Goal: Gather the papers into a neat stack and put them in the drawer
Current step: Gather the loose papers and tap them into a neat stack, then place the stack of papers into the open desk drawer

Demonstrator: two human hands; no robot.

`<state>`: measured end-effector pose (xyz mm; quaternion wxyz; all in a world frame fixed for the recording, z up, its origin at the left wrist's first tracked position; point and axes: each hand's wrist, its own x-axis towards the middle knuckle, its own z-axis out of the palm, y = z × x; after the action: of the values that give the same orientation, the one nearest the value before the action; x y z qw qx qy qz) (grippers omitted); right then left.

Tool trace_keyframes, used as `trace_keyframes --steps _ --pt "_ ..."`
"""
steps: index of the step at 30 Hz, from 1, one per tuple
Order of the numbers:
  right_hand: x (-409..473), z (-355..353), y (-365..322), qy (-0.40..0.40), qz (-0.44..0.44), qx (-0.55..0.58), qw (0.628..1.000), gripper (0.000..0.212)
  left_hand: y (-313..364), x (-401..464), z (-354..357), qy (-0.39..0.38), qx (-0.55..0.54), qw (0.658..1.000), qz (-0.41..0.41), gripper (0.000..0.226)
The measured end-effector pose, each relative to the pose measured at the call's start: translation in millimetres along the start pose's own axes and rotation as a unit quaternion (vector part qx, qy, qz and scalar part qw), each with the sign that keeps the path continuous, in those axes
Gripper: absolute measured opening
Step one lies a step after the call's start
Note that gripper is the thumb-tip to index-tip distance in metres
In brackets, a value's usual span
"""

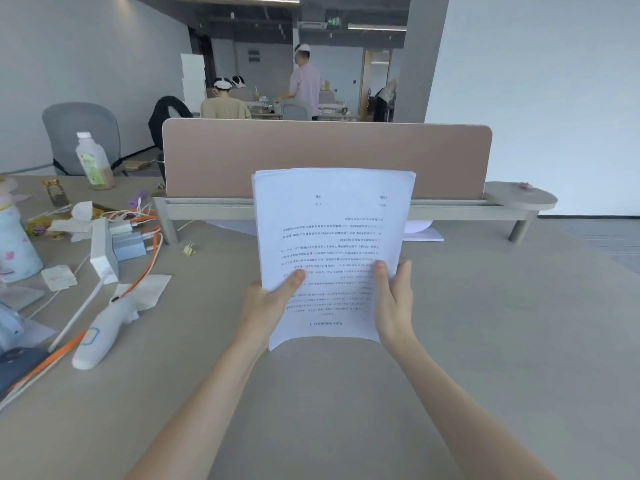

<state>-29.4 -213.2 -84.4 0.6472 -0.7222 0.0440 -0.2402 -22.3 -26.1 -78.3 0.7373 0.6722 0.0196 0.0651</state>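
1. Nearest, two bare forearms reach in from 6 o'clock over a plain grey desk, bare along its near and right parts.
2. The left hand and the right hand are both closed on the lower part of the stack of papers; each thumb lies on the front sheet, the other fingers are hidden behind.
3. The stack stands upright at centre, its lower edge curving up off the desk. The printed lines read upside down and are too small to make out.
4. At 9 o'clock lies clutter: a white handheld device, an orange cable, a white power strip with grey chargers plugged in, and crumpled tissues.
5. At 10 o'clock stands a plastic bottle with a white cap and a green label; its writing cannot be read.
6. Just behind the papers, at 12 o'clock, a low grey shelf runs across the desk, carrying a pinkish-tan divider panel; more white sheets lie under the shelf.
7. At 2 o'clock the shelf ends in a round grey disc.
8. Farther off, a grey office chair stands at 10 o'clock.
9. Farthest, at 12 o'clock, people sit and stand at other desks, with a green exit sign on the dark ceiling above; pale walls flank the room.
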Motion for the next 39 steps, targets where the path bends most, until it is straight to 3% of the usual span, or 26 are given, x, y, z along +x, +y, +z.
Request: trace_keyframes --steps 3,9,15,22,29,36,39 --pt "5 5 4 0.003 -0.001 -0.016 1.000 0.019 -1 9 -2 -0.011 0.017 1.000 0.006 0.006" --pt "32 8 21 0.012 -0.019 -0.088 0.996 0.027 -10 46 -6 -0.025 0.073 0.997 0.004 0.013" --pt "61 12 42 -0.013 0.047 -0.104 0.993 0.021 -23 81 3 -0.040 0.112 0.992 -0.035 0.019" --pt "66 -18 51 -0.042 0.121 -0.107 0.986 0.024 -33 70 26 -0.062 0.078 0.989 -0.109 0.021" --pt "30 -96 43 -0.023 0.163 -0.080 0.983 0.030 -35 12 78 -0.093 0.052 0.985 -0.136 0.025" --pt "-33 -211 32 0.036 0.170 -0.075 0.982 0.013 -35 -88 153 -0.159 0.029 0.973 -0.163 0.035" --pt "-58 -263 30 0.051 0.185 -0.076 0.978 0.031 -36 -130 185 -0.168 0.021 0.972 -0.161 0.037"
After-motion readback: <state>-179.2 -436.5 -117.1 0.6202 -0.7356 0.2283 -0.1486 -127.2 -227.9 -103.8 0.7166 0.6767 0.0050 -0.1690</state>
